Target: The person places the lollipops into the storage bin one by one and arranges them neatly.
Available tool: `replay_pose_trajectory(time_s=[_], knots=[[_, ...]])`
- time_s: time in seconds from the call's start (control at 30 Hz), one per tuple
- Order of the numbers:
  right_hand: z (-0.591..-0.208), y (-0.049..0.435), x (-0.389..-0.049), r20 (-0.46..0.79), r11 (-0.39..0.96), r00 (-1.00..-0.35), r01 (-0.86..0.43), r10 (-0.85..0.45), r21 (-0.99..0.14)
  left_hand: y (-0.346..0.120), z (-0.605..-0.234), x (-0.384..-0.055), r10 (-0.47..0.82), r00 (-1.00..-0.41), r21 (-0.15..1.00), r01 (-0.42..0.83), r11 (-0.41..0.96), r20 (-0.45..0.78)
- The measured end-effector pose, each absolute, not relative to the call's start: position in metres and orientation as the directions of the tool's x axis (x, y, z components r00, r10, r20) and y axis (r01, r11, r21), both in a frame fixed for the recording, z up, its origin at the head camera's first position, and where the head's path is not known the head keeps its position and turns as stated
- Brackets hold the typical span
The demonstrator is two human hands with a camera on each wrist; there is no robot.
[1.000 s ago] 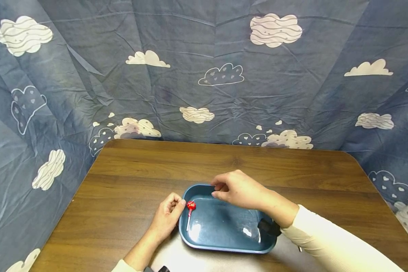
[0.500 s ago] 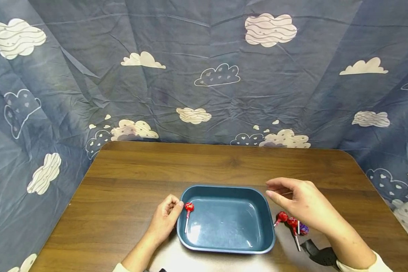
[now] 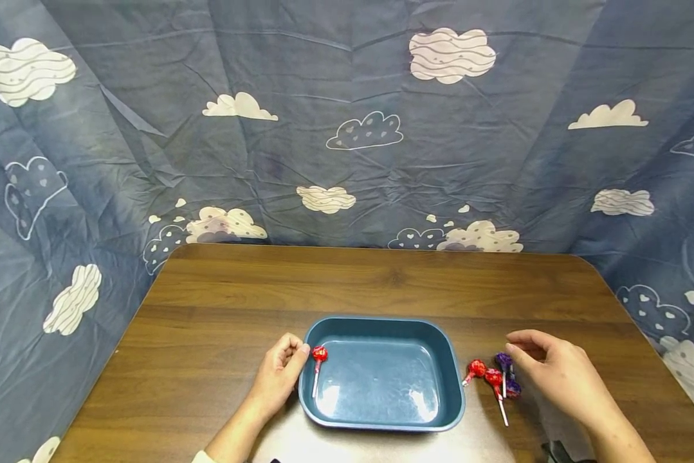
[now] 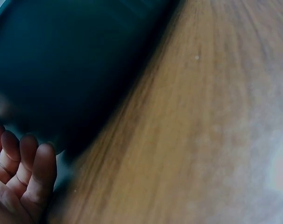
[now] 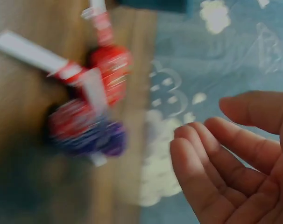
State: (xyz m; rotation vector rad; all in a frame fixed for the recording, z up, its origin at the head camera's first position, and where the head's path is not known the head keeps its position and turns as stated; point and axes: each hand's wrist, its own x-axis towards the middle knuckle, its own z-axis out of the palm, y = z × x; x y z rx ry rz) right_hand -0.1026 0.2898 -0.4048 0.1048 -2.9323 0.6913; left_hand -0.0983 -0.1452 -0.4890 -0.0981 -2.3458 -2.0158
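Observation:
A dark blue rectangular tray [image 3: 381,426] holds one red-wrapped lollipop [image 3: 319,354] at its left end, stick toward the near side. My left hand [image 3: 276,376] pinches the tray's left rim, thumb at the edge and fingers bent beside the wall; in the left wrist view its fingers [image 4: 42,168] lie by the dark tray wall. Right of the tray is a small cluster: two red lollipops [image 3: 494,377] and two purple ones [image 3: 503,361], partly overlapping. Just right of them hovers my right hand [image 3: 561,370], fingers loosely bent, nothing between thumb and fingertips in the right wrist view.
The wooden table [image 3: 237,289] reaches back to a blue cloud-print cloth [image 3: 300,148] that hangs behind and at both sides. Bright glare lies on the table's near edge.
My right hand has moved right, from above the tray to beside the lollipop cluster, which is now uncovered. The left hand stays at the tray's rim.

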Motion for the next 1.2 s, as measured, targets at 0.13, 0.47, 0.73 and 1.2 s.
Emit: replay_pose_trajectory(time_s=[0.13,0.47,0.73,1.2], knots=[[-0.421,0.3,-0.106,0.108,0.901,-0.994,-0.033,0.015,-0.432,-0.146,-0.491,-0.099,0.007,-0.998,0.985,0.064,0.158,0.064],[-0.438,0.308,-0.109,-0.04,0.897,-0.998,0.068,0.057,-0.437,-0.146,-0.49,-0.098,-0.001,-0.999,0.988,0.032,0.154,0.032],[-0.445,0.304,-0.112,-0.092,0.893,-0.993,0.103,0.069,-0.438,-0.145,-0.49,-0.098,0.006,-0.999,0.988,0.033,0.151,0.032],[-0.445,0.303,-0.113,-0.049,0.903,-0.998,0.045,0.027,-0.427,-0.144,-0.49,-0.098,0.007,-0.999,0.988,0.035,0.149,0.035]])
